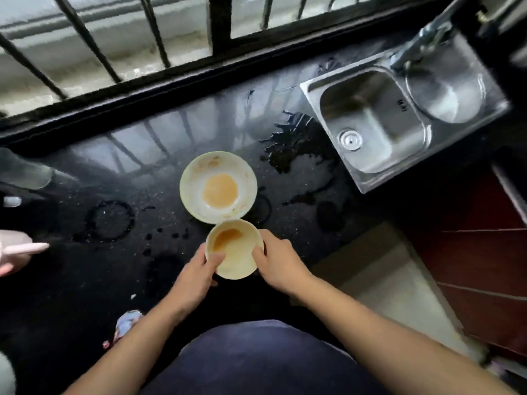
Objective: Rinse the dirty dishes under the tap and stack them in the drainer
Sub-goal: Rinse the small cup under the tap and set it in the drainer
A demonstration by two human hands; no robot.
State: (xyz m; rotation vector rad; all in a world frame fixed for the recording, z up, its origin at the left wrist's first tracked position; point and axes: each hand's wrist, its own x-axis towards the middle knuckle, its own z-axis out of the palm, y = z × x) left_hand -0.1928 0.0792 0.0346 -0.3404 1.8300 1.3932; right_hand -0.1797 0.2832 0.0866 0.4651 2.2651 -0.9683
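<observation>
My left hand (196, 276) and right hand (278, 263) are both closed around the small pale-yellow ceramic bowl (234, 248), thumbs hooked over its rim, fingers underneath, holding it over the glossy black stone countertop (85, 280). It tips a little toward the wider cream bowl (218, 187), whose near rim it overlaps; I can't tell whether they touch.

The risk, as I judge it, is the carry: the stainless steel sink (370, 121) and its metal tap (422, 38) sit well off to my right, and a tilted bowl with wet fingers on its rim could slop or slip along the way.

My bowl holds a shallow orange-brown pool of liquid. The wider one has a tan puddle at its centre and smears near the rim. The sink basin looks empty. I see no drainer.
</observation>
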